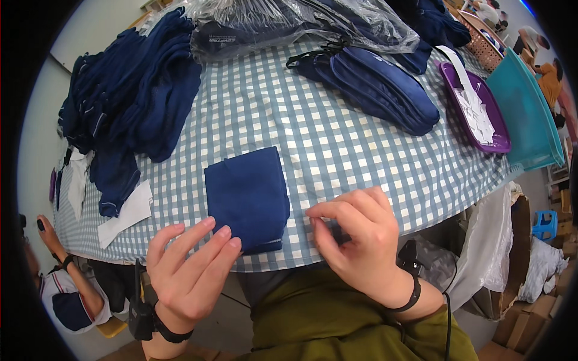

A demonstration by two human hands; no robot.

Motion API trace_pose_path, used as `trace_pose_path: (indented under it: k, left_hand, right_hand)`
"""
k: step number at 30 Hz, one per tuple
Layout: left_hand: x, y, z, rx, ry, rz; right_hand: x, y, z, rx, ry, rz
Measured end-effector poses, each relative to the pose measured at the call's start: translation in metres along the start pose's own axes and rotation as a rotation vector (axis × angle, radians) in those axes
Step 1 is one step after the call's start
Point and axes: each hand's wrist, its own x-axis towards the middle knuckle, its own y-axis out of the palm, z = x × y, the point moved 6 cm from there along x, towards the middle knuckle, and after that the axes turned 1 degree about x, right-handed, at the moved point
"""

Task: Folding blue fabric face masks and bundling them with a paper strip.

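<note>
A navy cloth folded into a rectangle (244, 192) lies flat on the checked tablecloth in front of me, its layered edges showing at the right and bottom. At its lower left, my left hand (192, 265) is open, fingers stretched out, the fingertips at the cloth's near edge. My right hand (358, 234) hovers just right of the cloth, apart from it. Its thumb and index finger are curled together in a loose pinch, and I see nothing between the tips. The other right fingers are bent behind the index finger.
A heap of navy fabric (138, 84) lies at the far left, near white paper (126, 213). Folded navy pieces (373, 84) and clear plastic bags (259, 30) lie at the back. A purple tray (503, 141) of white slips stands beside a teal bin (524, 108). Another person's arm (81, 280) reaches in at left.
</note>
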Motion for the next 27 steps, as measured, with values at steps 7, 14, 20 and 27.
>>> trace_pose_path:
  k: [7,14,20,27]
  left_hand:
    - [-0.006,0.005,0.000,-0.013,0.040,0.055]
    - [-0.002,-0.001,0.001,-0.040,0.043,0.079]
    - [-0.001,-0.060,0.028,-0.220,-0.405,-0.437]
    - [0.053,0.052,0.007,-0.421,-0.479,-0.006]
  right_hand:
    - [-0.001,0.001,0.003,-0.009,-0.006,0.051]
    - [0.007,0.002,0.023,0.156,-0.171,0.121]
    - [0.008,0.013,0.033,0.215,-0.233,0.172]
    - [-0.006,0.031,0.022,0.199,-0.287,0.229]
